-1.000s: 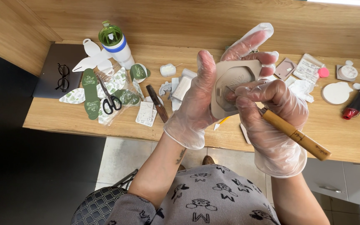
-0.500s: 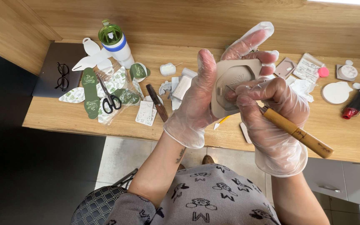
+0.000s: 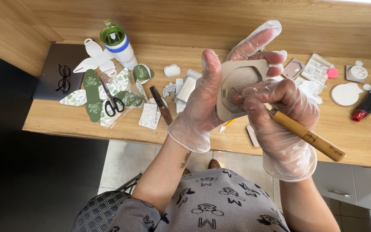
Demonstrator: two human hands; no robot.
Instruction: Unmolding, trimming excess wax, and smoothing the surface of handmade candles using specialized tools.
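Both hands wear clear plastic gloves and are raised above the wooden counter [image 3: 108, 122]. My left hand [image 3: 202, 99] grips a beige mould [image 3: 237, 83] with a hollowed face, thumb on its left edge and fingers behind it. My right hand [image 3: 280, 120] holds a wooden-handled tool [image 3: 310, 137] like a pen. Its thin metal tip rests inside the mould's hollow. The handle sticks out down to the right.
On the counter lie scissors [image 3: 111, 102], green and white leaf-shaped cutouts [image 3: 92, 96], a green-lidded bottle [image 3: 117, 43], black glasses [image 3: 64, 78] on a dark pad, a brown-handled knife [image 3: 161, 105], small white pieces, a round white disc [image 3: 345, 93] and a red-and-black tool [image 3: 369, 103].
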